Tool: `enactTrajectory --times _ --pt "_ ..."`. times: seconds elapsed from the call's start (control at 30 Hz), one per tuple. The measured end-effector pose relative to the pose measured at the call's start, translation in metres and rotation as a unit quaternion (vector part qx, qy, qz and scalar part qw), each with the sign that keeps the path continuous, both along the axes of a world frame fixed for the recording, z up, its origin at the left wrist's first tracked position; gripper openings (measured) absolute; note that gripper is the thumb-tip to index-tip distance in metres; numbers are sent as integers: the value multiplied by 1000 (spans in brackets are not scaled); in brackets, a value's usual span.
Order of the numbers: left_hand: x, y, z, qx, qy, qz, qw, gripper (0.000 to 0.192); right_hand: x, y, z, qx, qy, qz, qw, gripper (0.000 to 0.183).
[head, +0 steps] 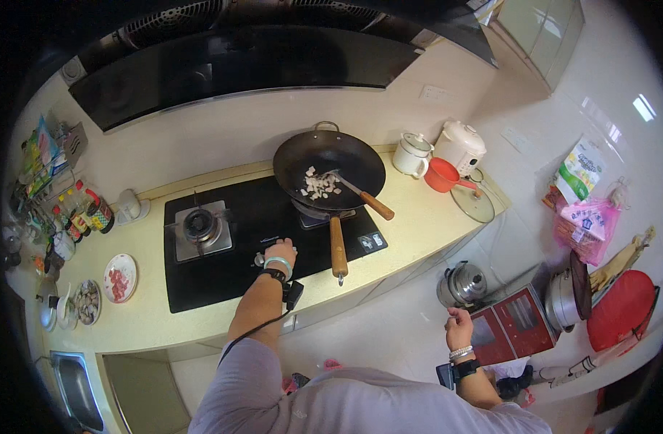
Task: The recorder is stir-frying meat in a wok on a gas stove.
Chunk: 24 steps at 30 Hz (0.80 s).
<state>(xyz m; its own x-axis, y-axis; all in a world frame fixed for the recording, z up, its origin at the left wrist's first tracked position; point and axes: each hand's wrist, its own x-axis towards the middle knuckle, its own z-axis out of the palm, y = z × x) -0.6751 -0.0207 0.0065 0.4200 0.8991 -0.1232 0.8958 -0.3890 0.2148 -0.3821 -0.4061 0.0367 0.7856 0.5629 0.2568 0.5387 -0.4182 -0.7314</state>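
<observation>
At the front of the black gas hob [255, 217], my left hand [281, 254] has its fingers on a control knob [293, 250]; the fingers partly hide it. Another knob [259, 259] shows just left of the hand. A dark wok [358, 146] sits over the right burner, its wooden handle [338, 249] pointing towards me. Pale chopped pieces [320, 184] lie in the wok, with the blade of a wooden-handled spatula [377, 205] resting among them. My right hand [459, 325] hangs over the floor at the right, fingers curled, with no object visible in it.
On the counter's left are a plate of reddish pieces [119, 278], a plate of shellfish-like pieces [87, 301] and sauce bottles [98, 211]. At the right stand a white lidded pot [412, 153], a red pan [441, 174], a glass lid [474, 203] and a white electric cooker [460, 146].
</observation>
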Motion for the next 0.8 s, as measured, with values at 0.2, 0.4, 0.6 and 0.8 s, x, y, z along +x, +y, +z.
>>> enactTrajectory --times 0.2,0.4,0.6,0.8 --pt "10 13 -15 -30 21 23 999 31 -5 18 3 18 8 22 1000 20" --pt "6 0 -16 -90 -64 96 989 49 -14 92 44 -40 -131 166 977 20" --pt "-56 -70 -27 -63 -281 141 947 41 -30 222 92 -38 -333 217 917 36" --pt "-153 -173 -123 -89 -362 243 896 31 -40 301 102 -234 -373 206 874 42"
